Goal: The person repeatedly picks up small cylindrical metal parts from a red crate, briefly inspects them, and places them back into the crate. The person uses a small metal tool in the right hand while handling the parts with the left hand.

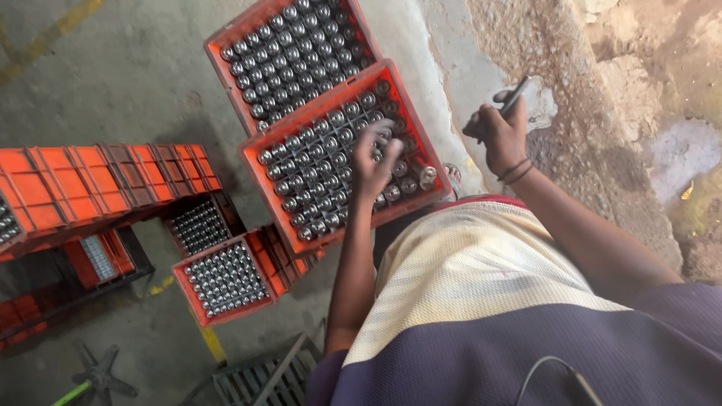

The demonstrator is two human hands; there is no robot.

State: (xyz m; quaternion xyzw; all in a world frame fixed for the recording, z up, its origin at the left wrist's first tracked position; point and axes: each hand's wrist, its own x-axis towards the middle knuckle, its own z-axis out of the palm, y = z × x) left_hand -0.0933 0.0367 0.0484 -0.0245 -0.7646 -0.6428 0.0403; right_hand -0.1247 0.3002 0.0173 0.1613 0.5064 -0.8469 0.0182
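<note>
An orange plastic crate full of capped bottles lies in front of me. My left hand rests on the bottle tops near the crate's right side, fingers spread over the caps, gripping nothing that I can see. My right hand is raised to the right of the crate, off the bottles, and closed around a slim dark tool that sticks up past the fingers. Dark bands circle that wrist.
A second full orange crate lies just behind the first. More crates with bottles stand lower left, beside a stack of orange crates. A metal grate lies at the bottom. Rough stone and earth are at the right.
</note>
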